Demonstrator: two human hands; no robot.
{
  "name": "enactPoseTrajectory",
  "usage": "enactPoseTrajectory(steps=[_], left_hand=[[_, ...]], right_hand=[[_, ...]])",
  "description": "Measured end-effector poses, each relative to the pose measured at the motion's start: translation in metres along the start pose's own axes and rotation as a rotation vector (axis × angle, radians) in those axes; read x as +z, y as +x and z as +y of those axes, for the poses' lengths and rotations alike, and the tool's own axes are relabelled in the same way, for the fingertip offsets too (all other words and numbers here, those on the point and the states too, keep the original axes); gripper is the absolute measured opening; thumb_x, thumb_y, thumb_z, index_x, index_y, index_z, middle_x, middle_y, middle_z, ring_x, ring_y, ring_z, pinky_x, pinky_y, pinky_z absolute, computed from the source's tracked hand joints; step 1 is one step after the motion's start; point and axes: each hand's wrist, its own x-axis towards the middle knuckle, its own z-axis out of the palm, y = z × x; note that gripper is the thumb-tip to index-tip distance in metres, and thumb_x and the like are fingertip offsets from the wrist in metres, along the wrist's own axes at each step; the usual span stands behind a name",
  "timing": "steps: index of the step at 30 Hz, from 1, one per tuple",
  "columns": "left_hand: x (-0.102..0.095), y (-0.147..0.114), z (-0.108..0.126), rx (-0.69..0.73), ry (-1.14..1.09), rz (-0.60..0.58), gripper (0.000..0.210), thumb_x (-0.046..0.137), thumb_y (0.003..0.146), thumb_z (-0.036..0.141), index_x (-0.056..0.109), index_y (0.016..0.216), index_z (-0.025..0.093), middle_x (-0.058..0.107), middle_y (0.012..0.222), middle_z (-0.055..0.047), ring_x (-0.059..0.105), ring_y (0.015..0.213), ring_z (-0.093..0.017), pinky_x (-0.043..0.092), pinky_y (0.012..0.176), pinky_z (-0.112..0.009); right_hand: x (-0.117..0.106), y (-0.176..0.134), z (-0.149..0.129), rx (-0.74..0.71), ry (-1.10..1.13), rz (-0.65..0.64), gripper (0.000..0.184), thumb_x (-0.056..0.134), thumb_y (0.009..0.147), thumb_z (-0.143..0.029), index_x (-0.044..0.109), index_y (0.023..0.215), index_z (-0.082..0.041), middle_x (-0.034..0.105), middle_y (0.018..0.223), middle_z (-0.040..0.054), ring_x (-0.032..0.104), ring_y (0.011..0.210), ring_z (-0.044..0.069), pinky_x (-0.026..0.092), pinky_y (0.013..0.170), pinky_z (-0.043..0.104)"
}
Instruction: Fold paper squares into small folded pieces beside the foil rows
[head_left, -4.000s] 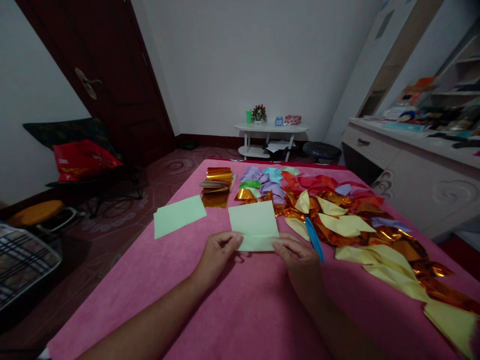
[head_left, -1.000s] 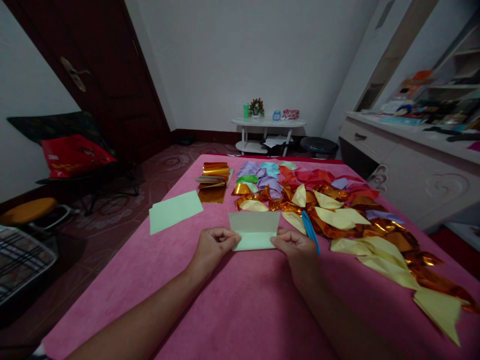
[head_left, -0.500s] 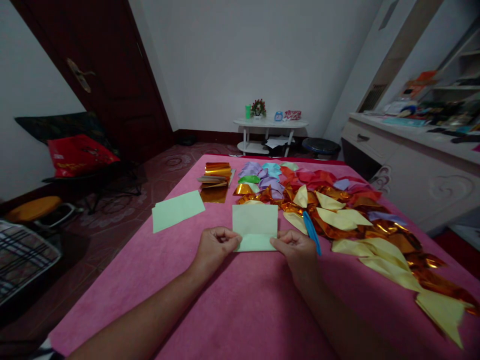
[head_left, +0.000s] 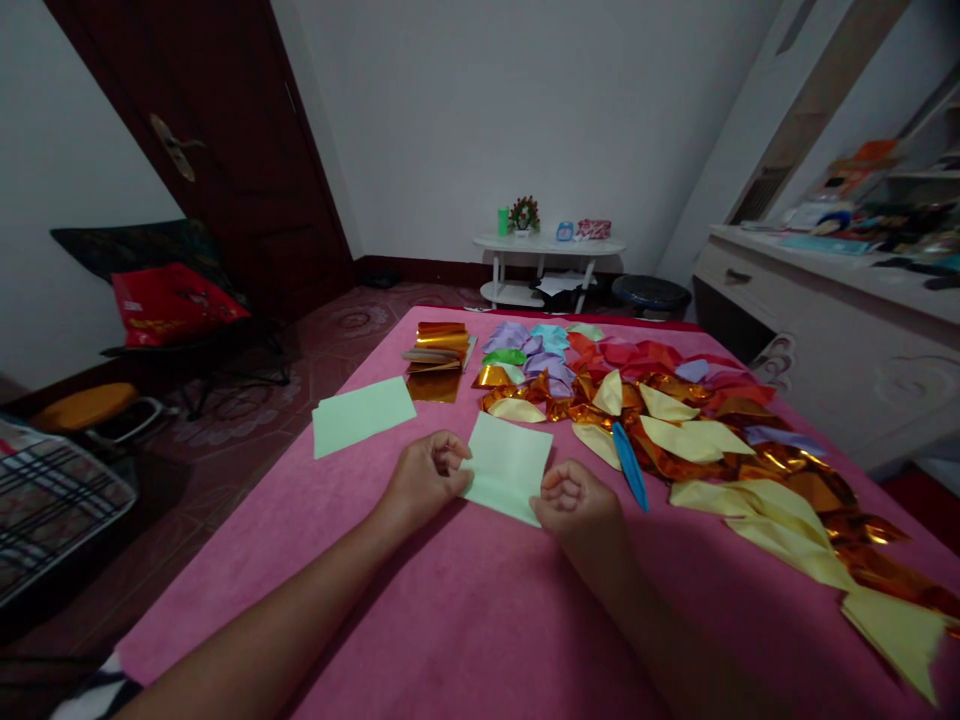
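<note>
A pale green sheet of paper (head_left: 508, 460) is held between my two hands above the pink cloth, tilted down to the right, with a fold along its near edge. My left hand (head_left: 429, 474) pinches its left edge between thumb and finger. At the lower right corner, my right hand (head_left: 579, 505) pinches the paper the same way, other fingers curled. To the left lies a stack of pale green sheets (head_left: 364, 415). Beyond it sit shiny gold foil sheets (head_left: 435, 380). A blue folded paper piece (head_left: 630, 466) rests just right of my right hand.
Folded gold, yellow, red and purple paper pieces (head_left: 697, 438) spread over the right side of the pink-covered table (head_left: 450, 620). A small white table (head_left: 551, 245) stands by the wall. At left is a chair with a red bag (head_left: 176, 305); a white cabinet (head_left: 840, 330) is at right.
The green paper has turned from level to tilted, its right side now lower. My right hand has moved down slightly, and my left hand up a little. The view has shifted slightly.
</note>
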Motion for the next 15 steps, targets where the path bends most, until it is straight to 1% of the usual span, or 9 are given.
enactPoseTrajectory(steps=[2, 5, 7, 10, 11, 13, 15], left_hand=[[-0.004, 0.003, -0.002, 0.059, 0.104, -0.007, 0.019, 0.064, 0.062, 0.014, 0.061, 0.08, 0.016, 0.058, 0.06, 0.003, 0.052, 0.05, -0.009, 0.036, 0.048, -0.018], [-0.006, 0.004, -0.004, 0.157, 0.336, -0.006, 0.017, 0.06, 0.065, 0.013, 0.064, 0.081, 0.017, 0.062, 0.066, 0.001, 0.054, 0.055, -0.011, 0.036, 0.052, -0.02], [-0.005, 0.003, -0.002, 0.195, 0.483, -0.013, 0.018, 0.059, 0.067, 0.012, 0.065, 0.083, 0.018, 0.062, 0.068, 0.001, 0.054, 0.057, -0.012, 0.037, 0.054, -0.022], [-0.003, 0.0, 0.002, 0.247, 0.654, -0.018, 0.018, 0.059, 0.068, 0.011, 0.065, 0.083, 0.019, 0.06, 0.067, 0.001, 0.054, 0.062, -0.014, 0.039, 0.06, -0.025], [-0.002, -0.002, 0.004, 0.282, 0.698, -0.011, 0.017, 0.059, 0.068, 0.011, 0.065, 0.082, 0.019, 0.06, 0.07, 0.0, 0.054, 0.067, -0.015, 0.04, 0.063, -0.026], [0.0, -0.004, 0.007, 0.366, 0.781, 0.028, 0.016, 0.061, 0.068, 0.011, 0.066, 0.081, 0.019, 0.06, 0.082, -0.003, 0.054, 0.08, -0.018, 0.041, 0.072, -0.029], [0.001, -0.005, 0.009, 0.423, 0.846, 0.048, 0.014, 0.061, 0.07, 0.012, 0.066, 0.08, 0.019, 0.058, 0.093, -0.005, 0.052, 0.089, -0.02, 0.041, 0.077, -0.031]], right_hand=[[0.005, -0.007, 0.001, -0.026, -0.064, -0.034, 0.017, 0.062, 0.057, -0.019, 0.047, 0.062, -0.022, 0.052, 0.048, -0.0067, 0.051, 0.041, 0.011, 0.037, 0.04, 0.021], [0.009, -0.012, 0.001, -0.016, -0.108, -0.099, 0.018, 0.059, 0.058, -0.019, 0.043, 0.065, -0.023, 0.051, 0.045, -0.0081, 0.051, 0.036, 0.011, 0.035, 0.037, 0.02], [0.009, -0.012, 0.0, 0.0, -0.14, -0.115, 0.021, 0.059, 0.058, -0.019, 0.041, 0.069, -0.024, 0.051, 0.044, -0.0092, 0.051, 0.035, 0.011, 0.035, 0.037, 0.02], [0.007, -0.008, -0.001, -0.018, -0.233, -0.124, 0.024, 0.058, 0.058, -0.016, 0.041, 0.073, -0.024, 0.05, 0.044, -0.0105, 0.049, 0.035, 0.01, 0.035, 0.038, 0.019], [0.006, -0.007, -0.002, -0.029, -0.262, -0.13, 0.024, 0.057, 0.058, -0.015, 0.041, 0.074, -0.024, 0.049, 0.044, -0.0107, 0.049, 0.036, 0.01, 0.035, 0.039, 0.019], [0.005, -0.006, -0.003, -0.048, -0.303, -0.143, 0.024, 0.057, 0.059, -0.014, 0.042, 0.075, -0.023, 0.048, 0.045, -0.0107, 0.049, 0.038, 0.01, 0.035, 0.04, 0.019], [0.004, -0.006, -0.005, -0.063, -0.323, -0.154, 0.023, 0.057, 0.059, -0.013, 0.043, 0.075, -0.023, 0.048, 0.046, -0.0104, 0.05, 0.039, 0.01, 0.035, 0.041, 0.019]])
